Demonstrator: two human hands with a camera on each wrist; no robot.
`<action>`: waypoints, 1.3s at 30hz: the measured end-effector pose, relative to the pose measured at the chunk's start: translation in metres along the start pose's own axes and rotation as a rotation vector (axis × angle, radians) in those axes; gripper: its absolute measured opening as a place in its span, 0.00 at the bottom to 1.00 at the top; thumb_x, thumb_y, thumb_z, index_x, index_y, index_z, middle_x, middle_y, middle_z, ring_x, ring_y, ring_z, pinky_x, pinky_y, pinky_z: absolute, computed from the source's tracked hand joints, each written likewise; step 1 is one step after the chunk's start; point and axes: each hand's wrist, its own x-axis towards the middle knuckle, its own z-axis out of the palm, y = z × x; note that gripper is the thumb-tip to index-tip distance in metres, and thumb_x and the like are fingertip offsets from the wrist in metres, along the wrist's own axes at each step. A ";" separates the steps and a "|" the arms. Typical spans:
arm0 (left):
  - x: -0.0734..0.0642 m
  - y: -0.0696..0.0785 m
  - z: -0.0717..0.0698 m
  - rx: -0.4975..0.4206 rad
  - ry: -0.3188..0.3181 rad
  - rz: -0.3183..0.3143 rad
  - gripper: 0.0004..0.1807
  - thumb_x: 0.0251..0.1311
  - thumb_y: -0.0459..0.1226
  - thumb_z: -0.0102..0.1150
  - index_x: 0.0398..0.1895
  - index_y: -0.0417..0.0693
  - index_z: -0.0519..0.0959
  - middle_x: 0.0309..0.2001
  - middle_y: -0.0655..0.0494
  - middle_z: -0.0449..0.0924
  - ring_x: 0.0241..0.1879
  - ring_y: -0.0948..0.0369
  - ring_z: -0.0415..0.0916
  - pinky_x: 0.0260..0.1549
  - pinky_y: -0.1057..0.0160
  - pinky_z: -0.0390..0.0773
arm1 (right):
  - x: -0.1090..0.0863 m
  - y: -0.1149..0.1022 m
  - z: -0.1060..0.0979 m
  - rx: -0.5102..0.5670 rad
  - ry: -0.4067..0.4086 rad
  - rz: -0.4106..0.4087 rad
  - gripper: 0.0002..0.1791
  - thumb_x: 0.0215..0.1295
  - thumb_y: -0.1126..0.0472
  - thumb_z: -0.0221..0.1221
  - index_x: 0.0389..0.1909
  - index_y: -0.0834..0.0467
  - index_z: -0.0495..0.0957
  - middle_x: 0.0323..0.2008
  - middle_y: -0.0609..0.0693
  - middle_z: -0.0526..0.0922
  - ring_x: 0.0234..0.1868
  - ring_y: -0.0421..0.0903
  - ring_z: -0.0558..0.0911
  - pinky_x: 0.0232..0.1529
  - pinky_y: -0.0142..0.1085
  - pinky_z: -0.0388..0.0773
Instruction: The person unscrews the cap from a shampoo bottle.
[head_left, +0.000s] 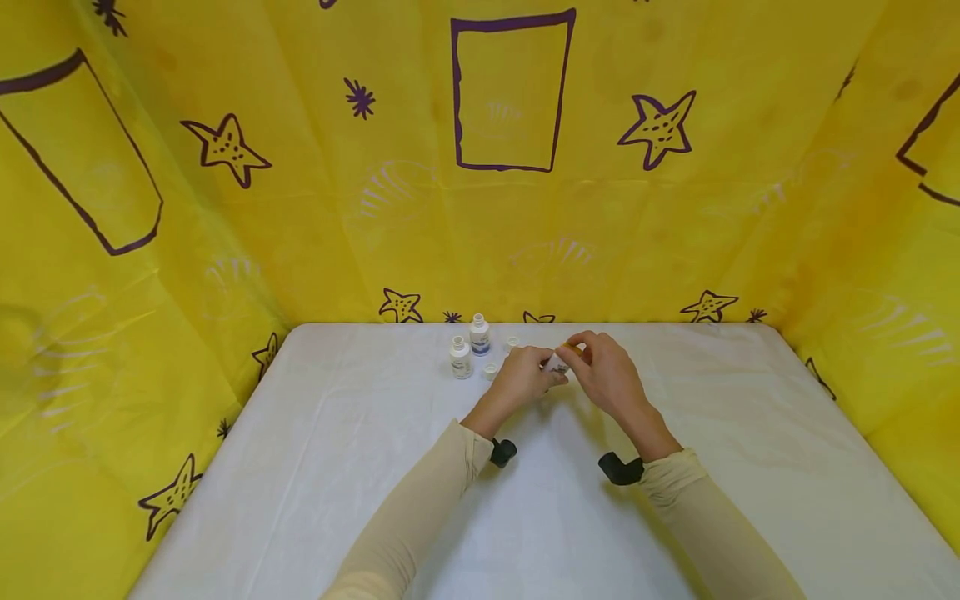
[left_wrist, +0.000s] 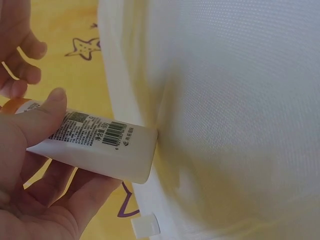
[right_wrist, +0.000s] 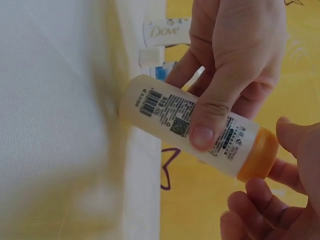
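Observation:
My left hand (head_left: pixel 521 375) grips a small white bottle (right_wrist: pixel 165 112) round its middle, thumb across the printed back label. The bottle lies tilted close over the white table, its base toward me. An orange cap (right_wrist: pixel 259 155) sits on its far end. At that cap is my right hand (head_left: pixel 611 375), thumb and fingertips curled on either side of its edge. In the left wrist view the right fingers (left_wrist: pixel 25 70) show beside the cap, which is partly cut off by the frame. Palms and some fingers are hidden.
Two uncapped white bottles, one nearer (head_left: pixel 461 360) and one farther back (head_left: pixel 479 337), stand left of my hands. Beside them lie two white caps, a front one (head_left: pixel 491 372) and a rear one (head_left: pixel 512 342). A yellow patterned curtain (head_left: pixel 495 242) surrounds the table (head_left: pixel 360 467).

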 end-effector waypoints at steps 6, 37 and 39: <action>0.000 -0.001 0.001 0.023 0.007 0.010 0.08 0.61 0.44 0.71 0.31 0.51 0.84 0.27 0.59 0.80 0.25 0.63 0.71 0.24 0.69 0.67 | 0.000 0.001 0.001 0.008 -0.002 -0.007 0.19 0.72 0.48 0.61 0.52 0.59 0.80 0.31 0.56 0.75 0.29 0.48 0.71 0.29 0.35 0.67; 0.000 0.001 0.003 0.011 0.003 -0.028 0.07 0.62 0.43 0.70 0.41 0.53 0.86 0.32 0.59 0.84 0.28 0.63 0.74 0.26 0.69 0.71 | -0.002 -0.004 -0.003 0.039 -0.015 -0.045 0.21 0.75 0.56 0.58 0.59 0.67 0.77 0.50 0.64 0.80 0.47 0.59 0.82 0.49 0.52 0.81; 0.000 0.001 0.003 0.012 0.005 -0.032 0.07 0.63 0.44 0.70 0.39 0.53 0.86 0.31 0.59 0.83 0.28 0.63 0.74 0.26 0.69 0.70 | -0.003 -0.003 -0.003 0.037 -0.016 -0.066 0.21 0.75 0.58 0.58 0.60 0.67 0.77 0.50 0.63 0.81 0.47 0.58 0.82 0.49 0.52 0.81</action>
